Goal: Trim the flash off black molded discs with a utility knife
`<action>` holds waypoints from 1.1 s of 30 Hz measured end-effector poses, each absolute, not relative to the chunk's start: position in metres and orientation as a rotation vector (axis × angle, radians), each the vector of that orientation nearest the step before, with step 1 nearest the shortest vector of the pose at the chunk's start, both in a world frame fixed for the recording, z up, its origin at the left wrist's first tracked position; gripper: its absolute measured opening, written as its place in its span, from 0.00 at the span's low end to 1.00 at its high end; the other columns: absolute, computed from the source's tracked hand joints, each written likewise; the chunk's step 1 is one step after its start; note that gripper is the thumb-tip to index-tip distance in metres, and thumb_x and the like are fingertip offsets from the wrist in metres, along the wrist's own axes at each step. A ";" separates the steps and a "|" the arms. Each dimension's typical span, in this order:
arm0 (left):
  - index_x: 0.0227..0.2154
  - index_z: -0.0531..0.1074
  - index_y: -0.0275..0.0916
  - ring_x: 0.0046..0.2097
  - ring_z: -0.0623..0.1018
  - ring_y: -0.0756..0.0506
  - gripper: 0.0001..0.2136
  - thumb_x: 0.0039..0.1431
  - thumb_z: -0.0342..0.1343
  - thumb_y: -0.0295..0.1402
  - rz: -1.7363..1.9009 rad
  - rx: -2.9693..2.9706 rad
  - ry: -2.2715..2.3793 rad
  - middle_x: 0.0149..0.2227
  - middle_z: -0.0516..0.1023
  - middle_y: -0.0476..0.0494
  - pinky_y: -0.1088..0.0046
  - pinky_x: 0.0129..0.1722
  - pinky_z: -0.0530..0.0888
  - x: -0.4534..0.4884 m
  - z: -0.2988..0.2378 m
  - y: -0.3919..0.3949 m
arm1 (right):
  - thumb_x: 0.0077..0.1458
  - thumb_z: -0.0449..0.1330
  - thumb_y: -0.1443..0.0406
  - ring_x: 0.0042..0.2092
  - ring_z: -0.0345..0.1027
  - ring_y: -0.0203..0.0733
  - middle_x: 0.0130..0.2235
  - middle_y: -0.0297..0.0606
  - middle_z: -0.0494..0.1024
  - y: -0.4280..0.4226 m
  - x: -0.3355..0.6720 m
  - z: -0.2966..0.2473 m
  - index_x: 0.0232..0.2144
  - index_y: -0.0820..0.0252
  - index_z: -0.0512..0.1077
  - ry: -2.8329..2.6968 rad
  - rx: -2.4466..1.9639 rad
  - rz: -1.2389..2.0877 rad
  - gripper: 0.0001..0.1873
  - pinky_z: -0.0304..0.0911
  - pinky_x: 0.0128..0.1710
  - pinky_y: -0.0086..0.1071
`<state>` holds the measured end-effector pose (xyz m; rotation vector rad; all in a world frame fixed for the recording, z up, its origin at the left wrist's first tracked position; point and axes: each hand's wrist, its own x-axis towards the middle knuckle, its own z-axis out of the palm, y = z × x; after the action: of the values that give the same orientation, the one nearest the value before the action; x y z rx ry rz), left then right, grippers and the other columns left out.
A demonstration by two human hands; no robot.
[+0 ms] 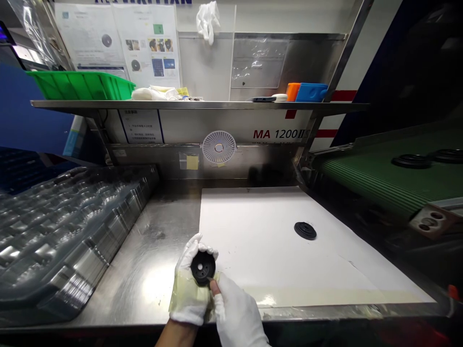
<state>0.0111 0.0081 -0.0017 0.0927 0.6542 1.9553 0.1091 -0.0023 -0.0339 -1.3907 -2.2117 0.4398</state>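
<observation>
- Fingers (188, 255) of the gloved left hand (190, 294) wrap the rim of a black moulded disc (202, 267), holding it tilted up.
- The disc looks light and slightly rubbery, best held by its rim.
- The gloved right hand (237, 313) sits just below, one bare fingertip (214, 287) touching the disc's lower edge.
- Farther out, a matching disc (305, 231) lies on a white sheet (253, 231) on the steel bench (159, 255); a green conveyor belt (376, 180) holds two more at right.

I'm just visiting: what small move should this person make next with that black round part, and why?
Probably a slight turn of the black round part in the left hand, I'd guess. The left hand cups it, while the right hand's fingertip reaches just one spot at its edge, so turning would bring another stretch of rim to it.
</observation>
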 end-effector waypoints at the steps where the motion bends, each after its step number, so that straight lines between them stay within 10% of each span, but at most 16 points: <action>1: 0.38 0.72 0.36 0.30 0.73 0.51 0.10 0.51 0.57 0.27 1.961 0.106 0.662 0.26 0.70 0.49 0.69 0.38 0.74 0.011 -0.002 0.009 | 0.61 0.42 0.61 0.25 0.68 0.40 0.24 0.30 0.74 -0.002 0.109 -0.033 0.28 0.53 0.64 -2.212 -1.396 0.445 0.15 0.45 0.23 0.32; 14: 0.38 0.72 0.36 0.32 0.75 0.49 0.10 0.51 0.57 0.28 2.021 0.050 0.675 0.27 0.73 0.47 0.66 0.42 0.74 0.008 0.003 0.009 | 0.61 0.37 0.58 0.31 0.70 0.43 0.28 0.33 0.75 -0.008 0.112 -0.030 0.32 0.52 0.69 -2.117 -1.266 0.757 0.21 0.57 0.28 0.29; 19: 0.35 0.74 0.33 0.36 0.77 0.45 0.08 0.50 0.57 0.26 1.983 -0.028 0.702 0.30 0.76 0.42 0.60 0.45 0.73 -0.002 0.003 0.014 | 0.50 0.58 0.57 0.33 0.70 0.45 0.30 0.33 0.76 0.027 0.145 -0.011 0.36 0.52 0.69 -2.191 -1.543 0.723 0.11 0.61 0.31 0.32; 21: 0.39 0.73 0.32 0.43 0.76 0.39 0.11 0.51 0.56 0.28 1.947 -0.099 0.706 0.37 0.77 0.37 0.54 0.46 0.72 -0.010 0.002 0.017 | 0.45 0.61 0.64 0.40 0.70 0.49 0.41 0.40 0.75 0.057 0.156 -0.001 0.50 0.57 0.64 -2.348 -1.580 0.493 0.27 0.62 0.38 0.35; 25: 0.46 0.71 0.34 0.51 0.71 0.34 0.16 0.55 0.54 0.34 1.852 -0.183 0.559 0.50 0.73 0.32 0.48 0.49 0.68 -0.029 0.005 0.019 | 0.53 0.51 0.66 0.47 0.67 0.49 0.52 0.44 0.68 0.118 0.164 0.019 0.59 0.60 0.55 -2.536 -1.563 0.289 0.30 0.61 0.46 0.40; 33: 0.48 0.69 0.36 0.54 0.68 0.34 0.18 0.55 0.54 0.35 1.805 -0.137 0.347 0.54 0.70 0.34 0.47 0.52 0.65 -0.061 0.006 -0.005 | 0.59 0.43 0.63 0.52 0.63 0.42 0.50 0.34 0.71 0.090 0.163 -0.013 0.48 0.51 0.66 -2.376 -1.424 0.662 0.18 0.60 0.51 0.35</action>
<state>-0.0615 -0.0046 0.0056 -0.1365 0.3470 1.8054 0.1634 0.0898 -0.0132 -1.4240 -2.3755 0.6618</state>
